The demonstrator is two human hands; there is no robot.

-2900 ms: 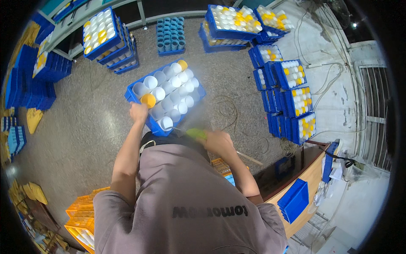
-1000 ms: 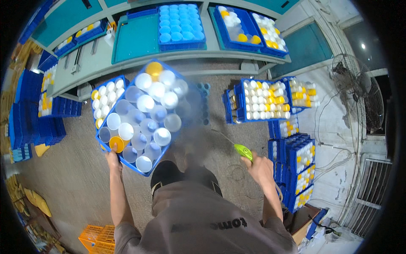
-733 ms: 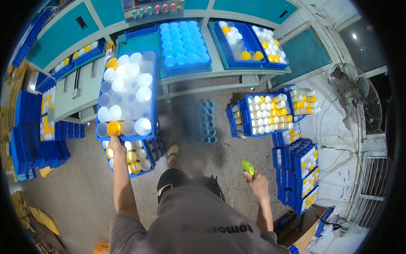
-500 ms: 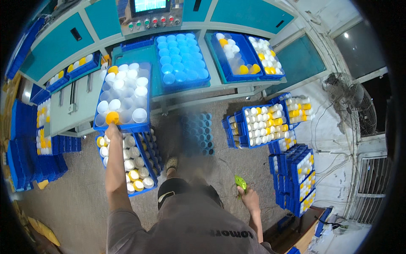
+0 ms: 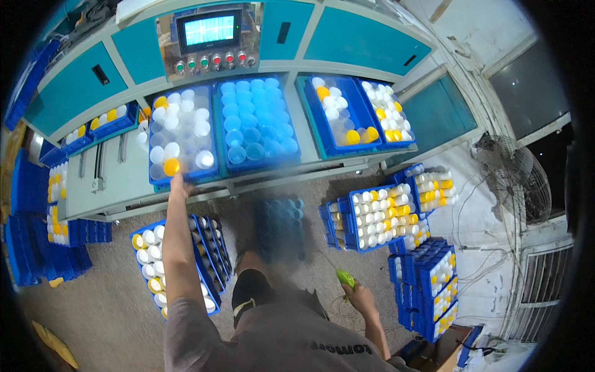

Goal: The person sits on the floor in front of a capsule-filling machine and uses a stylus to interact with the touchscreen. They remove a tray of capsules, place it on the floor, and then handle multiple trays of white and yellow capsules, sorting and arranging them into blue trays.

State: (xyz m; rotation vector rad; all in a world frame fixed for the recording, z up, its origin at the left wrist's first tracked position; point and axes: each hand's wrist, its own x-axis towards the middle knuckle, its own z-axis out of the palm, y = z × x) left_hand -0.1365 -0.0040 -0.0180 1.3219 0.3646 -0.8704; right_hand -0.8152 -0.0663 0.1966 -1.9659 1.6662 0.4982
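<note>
My left hand [image 5: 178,186], arm stretched forward, is closed on the front rim of a blue crate [image 5: 162,181]. Its finger details are partly hidden. That crate, on the work table, holds white, clear and yellow cups [image 5: 171,167]. Just to its right stands another crate [image 5: 263,162], its cups bathed in blue light. Low at my right side, my right hand [image 5: 362,297] is wrapped round a lime-green handled tool [image 5: 345,278]. A thin line or rod runs from its tip; its exact kind is unclear.
A machine with a screen [image 5: 209,31] and buttons backs the table [image 5: 124,186]. Crates of cups stand at the table's right end, in stacks on the floor left [image 5: 180,260] and right [image 5: 384,217]. A fan [image 5: 511,177] is by the right wall.
My left hand and the blue crate have moved forward, from above the floor stack onto the table beside the blue-lit crate. My right hand still holds the green tool. The view has shifted.
</note>
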